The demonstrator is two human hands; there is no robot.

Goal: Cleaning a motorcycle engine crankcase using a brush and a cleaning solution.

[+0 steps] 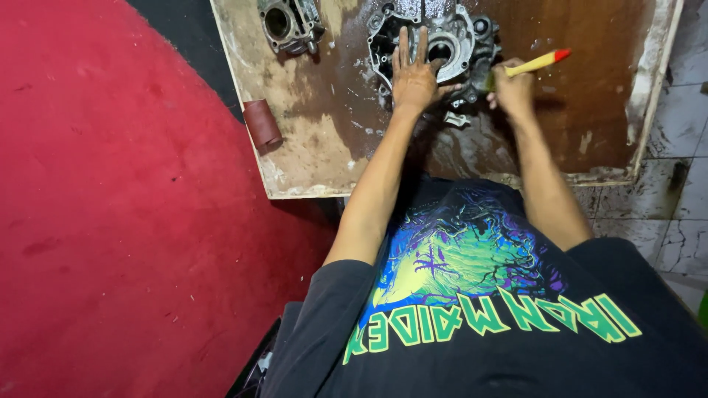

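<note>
The engine case half (435, 48) lies flat at the far middle of the wet wooden board (590, 96), its round bore facing up. It is cast metal, grey and grimy, full of ribs, bosses and pockets. Your left hand (413, 74) lies spread on its near-left part, fingers straight and open, palm pressing down, gripping nothing. Your right hand (512, 90) sits just right of the case, fingers curled shut round a brush with a yellow handle and red tip (532, 64); the bristle end points at the case's right edge, though your hand hides it, so I cannot say whether it touches the metal.

By the look of it, you are scrubbing the case clean while you pin it still. The next stroke likely calls for steady downward pressure from the left palm and short strokes into the recesses, since the slick board would let the casting slide.

Just near of the case, a small bright metal piece (457, 119) lies on the board. Well to the left of the case, at the far edge, sits a second, smaller casting (290, 24) with a round bore. Nearer and further left, a roll of dark red abrasive paper (262, 124) rests at the board's edge. Left of that spreads red carpet (110, 206); right of the board, stained pale tiles (678, 184).
</note>
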